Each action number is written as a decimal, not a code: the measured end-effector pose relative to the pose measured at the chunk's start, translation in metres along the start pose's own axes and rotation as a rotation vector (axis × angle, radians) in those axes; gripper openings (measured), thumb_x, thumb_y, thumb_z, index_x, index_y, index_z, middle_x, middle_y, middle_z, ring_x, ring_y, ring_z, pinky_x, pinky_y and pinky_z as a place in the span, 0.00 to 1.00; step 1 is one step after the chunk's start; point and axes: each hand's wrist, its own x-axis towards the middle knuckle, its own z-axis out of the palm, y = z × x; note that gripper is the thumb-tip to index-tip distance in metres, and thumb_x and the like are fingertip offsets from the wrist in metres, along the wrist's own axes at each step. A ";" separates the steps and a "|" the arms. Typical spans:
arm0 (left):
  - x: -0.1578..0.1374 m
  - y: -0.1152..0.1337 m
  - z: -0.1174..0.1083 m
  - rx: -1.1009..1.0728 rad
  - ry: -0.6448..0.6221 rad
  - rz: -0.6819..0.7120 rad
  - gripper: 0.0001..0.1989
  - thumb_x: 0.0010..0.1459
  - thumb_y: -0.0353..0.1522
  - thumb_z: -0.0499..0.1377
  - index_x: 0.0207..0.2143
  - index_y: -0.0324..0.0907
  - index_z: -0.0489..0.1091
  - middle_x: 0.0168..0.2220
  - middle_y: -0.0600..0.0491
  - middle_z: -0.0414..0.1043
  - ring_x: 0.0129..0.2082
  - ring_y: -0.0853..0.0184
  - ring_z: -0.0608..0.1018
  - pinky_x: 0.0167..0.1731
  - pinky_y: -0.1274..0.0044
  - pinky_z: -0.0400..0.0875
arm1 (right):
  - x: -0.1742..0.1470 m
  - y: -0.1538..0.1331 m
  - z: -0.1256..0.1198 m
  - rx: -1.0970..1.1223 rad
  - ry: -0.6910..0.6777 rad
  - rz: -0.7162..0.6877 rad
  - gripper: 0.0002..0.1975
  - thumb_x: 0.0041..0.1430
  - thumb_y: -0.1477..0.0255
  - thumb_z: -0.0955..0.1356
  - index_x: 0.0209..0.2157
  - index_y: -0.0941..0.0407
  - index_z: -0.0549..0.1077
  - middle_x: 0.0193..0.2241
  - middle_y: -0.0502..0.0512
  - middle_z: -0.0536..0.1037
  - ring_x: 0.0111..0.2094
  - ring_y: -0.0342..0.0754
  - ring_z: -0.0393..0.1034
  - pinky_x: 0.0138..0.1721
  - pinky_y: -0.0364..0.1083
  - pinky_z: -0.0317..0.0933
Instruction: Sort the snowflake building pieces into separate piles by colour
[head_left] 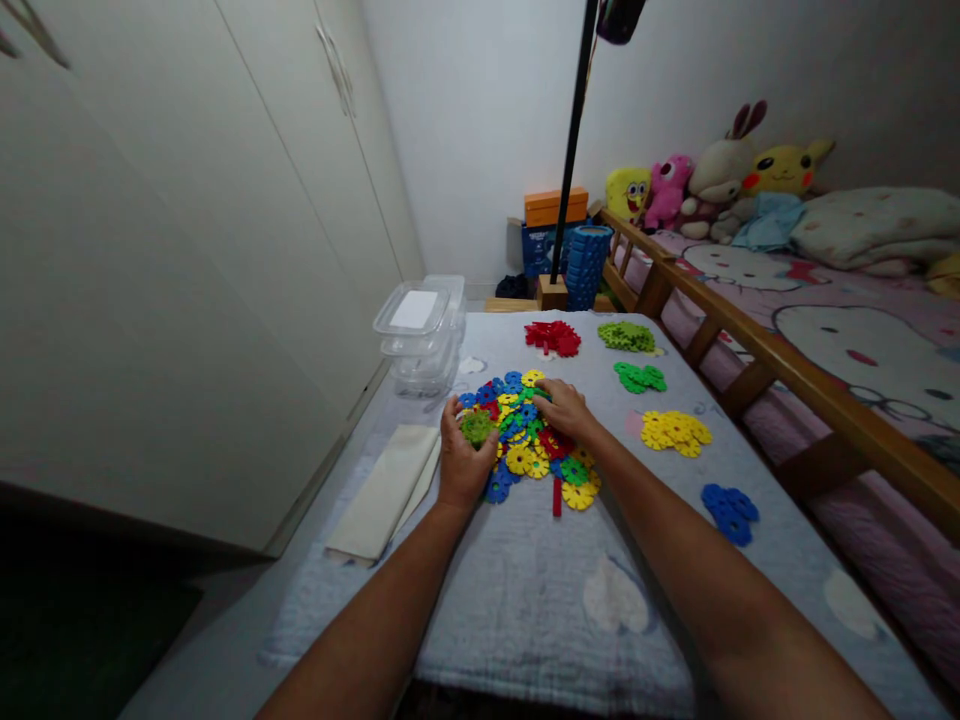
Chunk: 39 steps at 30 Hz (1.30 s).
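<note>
A mixed heap of notched plastic discs in yellow, blue, green and red lies on the cloth-covered table. At its left side my left hand is curled around a bunch of lime-green notched discs. My right hand reaches into the upper right of the heap, thumb and fingertips closing on a green notched disc, partly hidden by the fingers. A red stick-shaped piece lies at the heap's near edge.
Sorted piles sit around the right: red pieces, lime-green discs, green discs, yellow discs and blue discs. On the left are stacked clear containers and a folded cream cloth. A wooden bed rail borders the table.
</note>
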 end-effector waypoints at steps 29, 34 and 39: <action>0.005 0.001 0.007 0.041 -0.463 0.232 0.50 0.49 0.39 0.68 0.69 0.44 0.44 0.67 0.41 0.52 0.68 0.51 0.58 0.66 0.58 0.55 | -0.039 -0.009 0.000 0.825 -0.108 0.038 0.29 0.48 0.67 0.71 0.55 0.55 0.69 0.36 0.51 0.78 0.33 0.47 0.72 0.37 0.48 0.70; 0.005 0.003 0.005 0.018 -0.541 0.269 0.51 0.51 0.41 0.67 0.70 0.42 0.42 0.69 0.39 0.49 0.69 0.51 0.56 0.67 0.59 0.54 | -0.040 -0.011 0.000 0.917 -0.063 0.083 0.23 0.48 0.67 0.71 0.48 0.54 0.73 0.36 0.49 0.77 0.29 0.44 0.69 0.31 0.44 0.67; 0.005 0.007 0.002 0.006 -0.604 0.264 0.51 0.52 0.41 0.66 0.71 0.45 0.40 0.69 0.41 0.51 0.69 0.51 0.58 0.66 0.58 0.55 | -0.040 -0.010 0.002 0.855 -0.076 0.007 0.24 0.48 0.69 0.71 0.50 0.53 0.72 0.40 0.50 0.77 0.35 0.46 0.71 0.37 0.45 0.68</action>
